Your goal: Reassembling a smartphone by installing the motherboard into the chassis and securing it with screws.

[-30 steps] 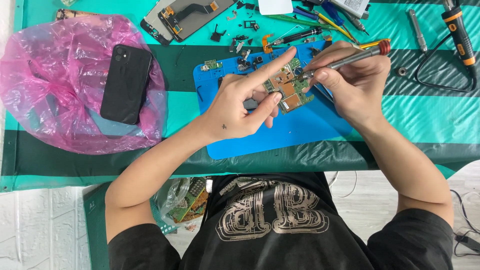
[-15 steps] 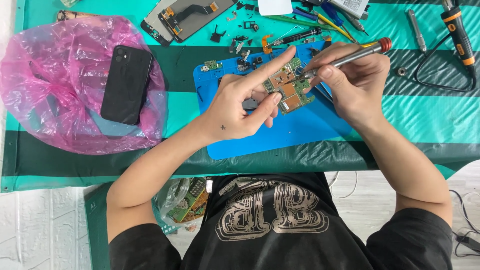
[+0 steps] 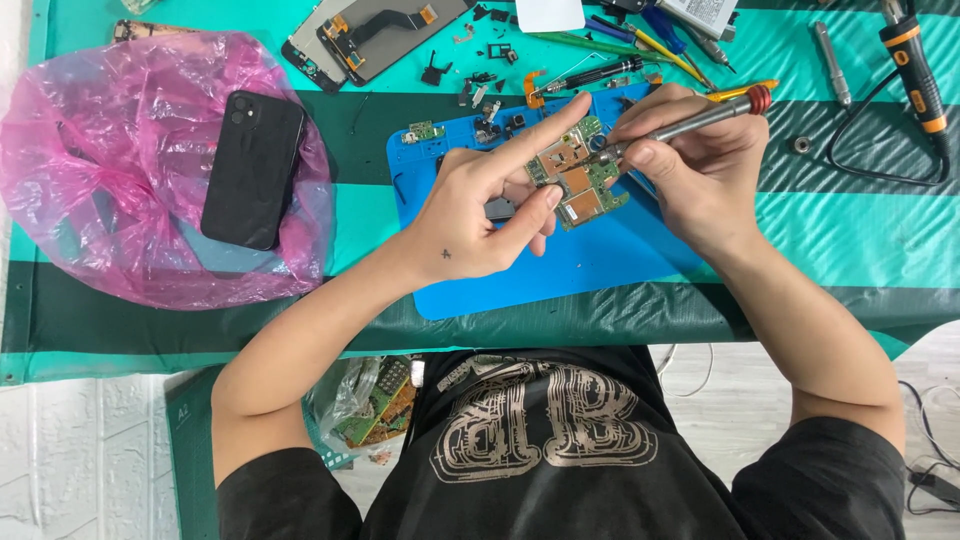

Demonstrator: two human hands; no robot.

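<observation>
Circuit board (image 3: 578, 172) is held over the far half of the blue mat (image 3: 560, 270), green with copper-coloured shields. It is pinched by the left hand (image 3: 478, 215): index finger laid along the far edge, thumb pressed up from the near side, other fingers curled under. Grip is closed on the board.

Board is judged light, thin and stiff, but fragile: exposed components and connectors are seen on the face. It is best taken by the edges or the metal shields, not by the small parts or any flex tails. Flexing should be avoided.

Screwdriver (image 3: 690, 115), slim metal shaft with a red cap, is clasped pen-style by the right hand (image 3: 700, 170); its tip is set on the board's far right corner. Exact contact point cannot be made out.

Loose small parts and screws are scattered at the mat's far edge. A stripped phone frame (image 3: 375, 35) is seen farther left. A black phone (image 3: 252, 168) is laid on a pink bag (image 3: 120, 180) at the left. More tools are spread far right, a corded orange-and-black tool (image 3: 912, 70) among them. All is laid on a green striped table cover (image 3: 850, 250).
</observation>
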